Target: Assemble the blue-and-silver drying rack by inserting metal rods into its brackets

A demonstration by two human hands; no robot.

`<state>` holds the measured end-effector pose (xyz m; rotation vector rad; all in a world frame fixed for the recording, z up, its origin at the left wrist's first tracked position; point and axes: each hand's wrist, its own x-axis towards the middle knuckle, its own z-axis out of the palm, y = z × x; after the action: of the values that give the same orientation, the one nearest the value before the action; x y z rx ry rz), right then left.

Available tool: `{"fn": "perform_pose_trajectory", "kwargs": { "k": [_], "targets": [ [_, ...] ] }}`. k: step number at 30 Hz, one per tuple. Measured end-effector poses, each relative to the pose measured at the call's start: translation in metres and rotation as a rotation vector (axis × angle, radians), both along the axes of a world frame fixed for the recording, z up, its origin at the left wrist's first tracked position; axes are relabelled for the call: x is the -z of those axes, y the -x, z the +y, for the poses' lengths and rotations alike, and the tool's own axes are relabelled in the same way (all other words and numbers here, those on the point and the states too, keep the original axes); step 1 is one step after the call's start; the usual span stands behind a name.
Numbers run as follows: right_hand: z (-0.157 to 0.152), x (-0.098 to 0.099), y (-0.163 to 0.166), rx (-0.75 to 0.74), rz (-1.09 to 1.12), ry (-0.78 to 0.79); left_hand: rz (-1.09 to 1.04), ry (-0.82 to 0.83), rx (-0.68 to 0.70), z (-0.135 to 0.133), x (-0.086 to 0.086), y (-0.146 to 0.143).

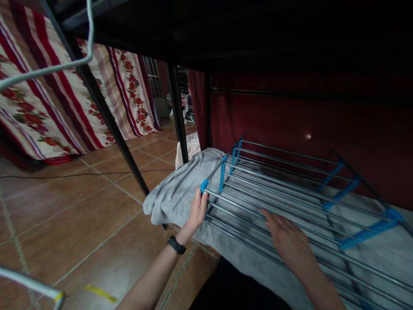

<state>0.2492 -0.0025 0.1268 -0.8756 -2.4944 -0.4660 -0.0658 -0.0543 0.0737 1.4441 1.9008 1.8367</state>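
A folding drying rack point(290, 181) of silver metal rods with blue plastic joints lies flat on a grey cloth point(176, 196). My left hand point(197, 211) grips the rack's near left corner beside a blue end cap, fingers curled round the rod. A black watch sits on that wrist. My right hand point(287, 239) rests flat on the near rods, palm down, fingers stretched toward the left.
Black metal posts point(179, 116) of a bunk frame stand left of the cloth. A dark red curtain point(306, 125) hangs behind the rack. Striped floral fabric point(48, 99) hangs at the far left over a terracotta tile floor point(80, 215).
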Motion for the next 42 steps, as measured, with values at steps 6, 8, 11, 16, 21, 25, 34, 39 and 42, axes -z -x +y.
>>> {"fn": "perform_pose_trajectory", "kwargs": {
  "k": [6, 8, 11, 16, 21, 25, 34, 39, 42],
  "targets": [
    [0.002, -0.002, -0.001, -0.012, -0.016, 0.005, 0.013, 0.011, 0.002, -0.002, -0.005, -0.002],
    [0.002, -0.003, -0.001, -0.019, -0.012, 0.006, 0.02, 0.012, -0.002, -0.002, -0.006, -0.002],
    [0.002, -0.004, -0.002, -0.026, -0.01, 0.016, 0.015, 0.037, -0.013, -0.002, -0.006, -0.002],
    [0.001, -0.006, -0.001, -0.032, 0.0, 0.04, 0.004, 0.065, -0.014, 0.0, -0.002, -0.001],
    [-0.001, -0.012, 0.001, -0.016, -0.007, 0.093, 0.02, 0.065, -0.034, 0.0, -0.002, 0.0],
    [-0.002, -0.019, 0.003, -0.008, -0.039, 0.181, 0.017, 0.068, -0.027, -0.002, -0.004, 0.0],
    [0.0, -0.028, 0.004, 0.021, -0.056, 0.354, 0.035, 0.082, -0.015, -0.003, -0.007, 0.0],
    [-0.001, -0.032, 0.003, 0.034, -0.069, 0.374, 0.044, 0.089, -0.022, -0.004, -0.006, 0.0],
    [-0.001, -0.031, 0.004, 0.055, -0.073, 0.348, 0.053, 0.094, -0.031, -0.004, -0.007, 0.0]
  ]
}}
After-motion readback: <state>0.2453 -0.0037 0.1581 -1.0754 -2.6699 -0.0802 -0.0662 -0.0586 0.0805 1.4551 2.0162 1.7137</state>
